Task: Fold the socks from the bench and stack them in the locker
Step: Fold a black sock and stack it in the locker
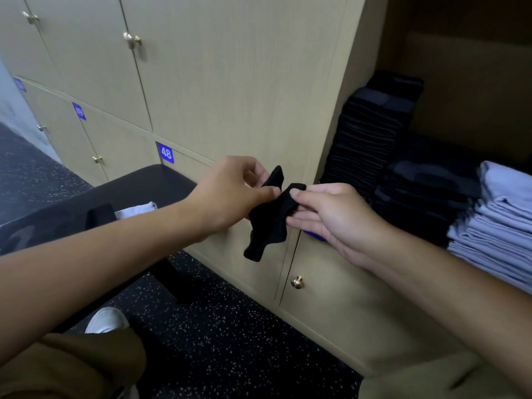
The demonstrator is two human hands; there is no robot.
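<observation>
Pale wood locker doors (pixel 230 82) with brass knobs and blue number tags fill the background; one compartment at the far right stands open, and a dark bench (pixel 138 191) sits low to the left over speckled flooring.

We find one black sock (pixel 269 223) held in the air between both hands, in front of the closed doors and clear of the bench. Our left hand (pixel 233 194) pinches its upper edge between thumb and fingertips; a short tab of cloth stands up just beyond that pinch. Our right hand (pixel 331 214) pinches the adjoining upper edge with thumb on top and fingers curled beneath. The two pinches sit just beside each other, almost touching. From them the sock hangs down and slightly toward the left, so its long axis runs roughly top to bottom, with the free end below both hands.

The sock is plain black, limp and creased, and appears not yet folded flat. We cannot tell whether it is one sock or a pair laid together.

The stacked dark socks (pixel 371 145) in the open locker lie to the right of and beyond the right hand, which is the nearer hand to them. We judge that placing will fall to that hand once the hanging end is brought up to the pinched edge.

Folded light blue garments (pixel 495 220) sit to the right of the stacks. More dark and white cloth (pixel 138 208) rests on the bench behind the left forearm.
</observation>
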